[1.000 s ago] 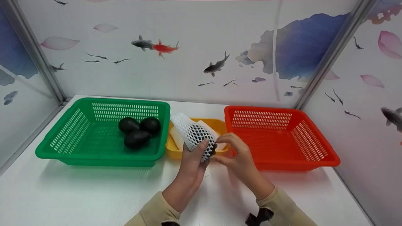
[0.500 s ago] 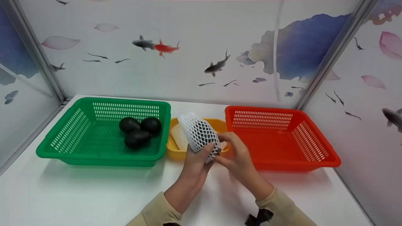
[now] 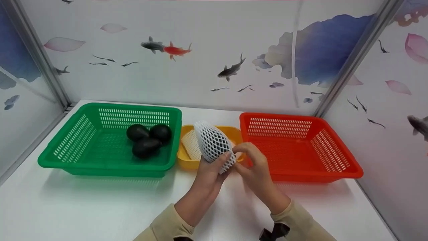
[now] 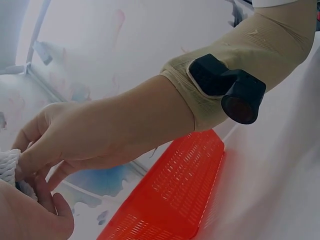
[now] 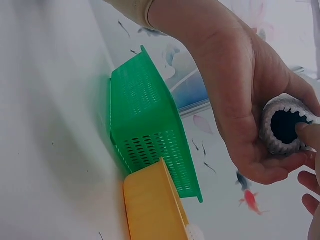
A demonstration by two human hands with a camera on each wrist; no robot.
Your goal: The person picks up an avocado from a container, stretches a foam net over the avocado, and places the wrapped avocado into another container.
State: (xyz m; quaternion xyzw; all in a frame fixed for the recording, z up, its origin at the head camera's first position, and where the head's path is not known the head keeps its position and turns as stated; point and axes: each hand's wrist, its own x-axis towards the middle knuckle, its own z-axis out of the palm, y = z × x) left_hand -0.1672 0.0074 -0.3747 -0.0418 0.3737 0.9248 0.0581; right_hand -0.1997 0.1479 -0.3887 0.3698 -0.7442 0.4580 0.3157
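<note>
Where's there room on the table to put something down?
There's bare white table in front of the green basket, left of the left hand, and in front of the red basket, right of the right hand. The middle's crowded: both hands, the white net and the yellow basket, between the bigger baskets.

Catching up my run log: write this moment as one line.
left hand: grips foam net; right hand: pinches net's rim; inside net: dark object; green basket: three dark ovals

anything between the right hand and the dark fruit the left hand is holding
The white net wraps the sides of the dark fruit, but the net's open end faces the right hand; nothing visible blocks the way there.
</note>
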